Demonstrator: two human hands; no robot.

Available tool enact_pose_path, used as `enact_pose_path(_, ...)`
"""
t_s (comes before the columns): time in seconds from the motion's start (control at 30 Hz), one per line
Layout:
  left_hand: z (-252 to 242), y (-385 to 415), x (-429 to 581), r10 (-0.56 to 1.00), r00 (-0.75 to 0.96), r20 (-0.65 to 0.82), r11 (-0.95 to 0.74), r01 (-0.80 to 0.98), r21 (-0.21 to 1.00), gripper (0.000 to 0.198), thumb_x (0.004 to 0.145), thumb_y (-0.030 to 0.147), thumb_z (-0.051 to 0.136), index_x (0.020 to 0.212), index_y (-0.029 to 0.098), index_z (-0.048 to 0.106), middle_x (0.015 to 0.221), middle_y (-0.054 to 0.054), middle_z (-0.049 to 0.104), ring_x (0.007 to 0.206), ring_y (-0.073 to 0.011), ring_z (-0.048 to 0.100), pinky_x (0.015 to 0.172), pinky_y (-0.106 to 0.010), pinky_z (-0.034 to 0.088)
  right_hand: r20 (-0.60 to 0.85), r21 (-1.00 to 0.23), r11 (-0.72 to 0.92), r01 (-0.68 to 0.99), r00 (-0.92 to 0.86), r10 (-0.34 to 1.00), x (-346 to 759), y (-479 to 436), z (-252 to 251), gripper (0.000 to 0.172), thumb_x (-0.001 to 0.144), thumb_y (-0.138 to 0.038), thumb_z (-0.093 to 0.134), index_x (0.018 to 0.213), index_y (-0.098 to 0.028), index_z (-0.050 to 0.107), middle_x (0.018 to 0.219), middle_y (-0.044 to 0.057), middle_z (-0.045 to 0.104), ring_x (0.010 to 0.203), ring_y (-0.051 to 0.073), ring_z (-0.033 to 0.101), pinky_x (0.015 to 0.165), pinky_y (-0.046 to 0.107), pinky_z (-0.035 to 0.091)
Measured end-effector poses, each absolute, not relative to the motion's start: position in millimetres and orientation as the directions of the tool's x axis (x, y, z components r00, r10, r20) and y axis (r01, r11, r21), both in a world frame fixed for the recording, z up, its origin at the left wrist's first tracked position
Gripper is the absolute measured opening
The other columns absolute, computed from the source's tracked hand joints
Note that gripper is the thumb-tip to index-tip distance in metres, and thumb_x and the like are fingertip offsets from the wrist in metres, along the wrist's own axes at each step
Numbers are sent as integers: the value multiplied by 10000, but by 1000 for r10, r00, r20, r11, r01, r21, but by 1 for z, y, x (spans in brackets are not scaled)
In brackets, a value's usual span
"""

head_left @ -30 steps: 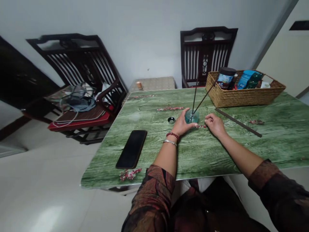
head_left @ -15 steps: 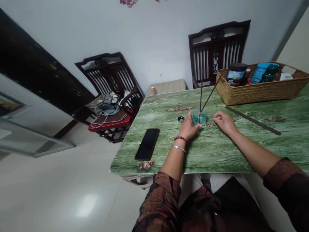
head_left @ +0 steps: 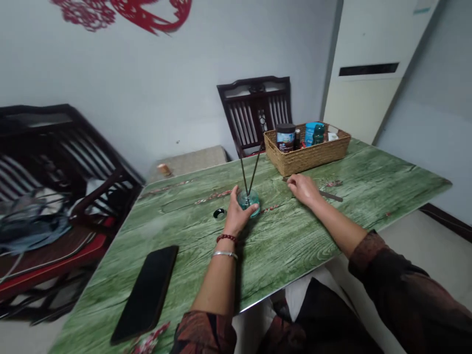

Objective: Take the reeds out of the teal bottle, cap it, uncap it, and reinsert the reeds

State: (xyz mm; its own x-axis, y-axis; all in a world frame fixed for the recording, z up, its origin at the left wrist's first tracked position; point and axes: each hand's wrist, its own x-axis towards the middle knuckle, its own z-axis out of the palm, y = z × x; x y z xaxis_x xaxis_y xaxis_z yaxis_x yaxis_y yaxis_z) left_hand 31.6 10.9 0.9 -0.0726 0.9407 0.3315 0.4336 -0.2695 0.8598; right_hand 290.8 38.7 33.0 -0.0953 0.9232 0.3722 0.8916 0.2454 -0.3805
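My left hand (head_left: 238,211) curves round a small glass diffuser bottle (head_left: 252,207) with bluish liquid, thumb at the near side and fingers at the left. Two dark reed sticks (head_left: 251,177) stand in the bottle, leaning apart. A black ring-shaped cap (head_left: 219,213) lies on the table just left of that hand. My right hand (head_left: 304,189) rests over a long dark stick (head_left: 332,196) lying flat; its fingers are bent together at the stick's far end, and the palm hides the middle part.
Behind my right hand stands a wicker basket (head_left: 309,160) with a dark-lidded jar (head_left: 285,137) and bottles. A black phone (head_left: 147,292) lies at the left on the green wood-patterned table (head_left: 191,275). Dark wooden chairs (head_left: 254,105) stand beyond the table and at left.
The view has swung to the right. My right hand has moved away from the bottle, rightward onto the dark stick. My left hand stays at the bottle.
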Motion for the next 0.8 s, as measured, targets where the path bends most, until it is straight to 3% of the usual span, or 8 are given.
enact_pose_path(0.13,-5,11,32,927,-80,365,-305,400,864,916,698,414,778,1478,305,310,1505,-129,426,1406,-313,415,1168,-555,296,357,-186,116,976,-43,933,321,29,29,255,944,-251,515,1043,-200,744,1025,127,700,996,254,624,839,307,430)
enact_pose_path(0.27,-7,10,23,941,-15,339,-310,369,876,906,702,419,778,1480,304,328,1506,-108,432,1377,-305,450,1170,-537,302,302,-87,72,994,-43,952,328,28,14,277,943,-252,517,1064,-173,754,1029,160,680,1021,290,611,846,340,436)
enact_pose_path(0.57,-3,12,23,945,-15,327,-286,452,845,855,660,412,818,1408,301,419,1459,-110,467,1367,-333,451,1153,-581,316,268,-53,69,996,-52,962,327,34,10,271,926,-220,520,1044,-128,746,1031,182,696,1024,291,627,861,345,446)
enact_pose_path(0.8,1,9,19,952,32,305,-292,402,868,879,659,423,806,1432,328,398,1446,-93,477,1353,-336,466,1154,-604,308,258,-59,66,996,-49,965,330,33,11,239,907,-245,564,1041,-145,735,1050,165,703,1039,282,641,867,329,463)
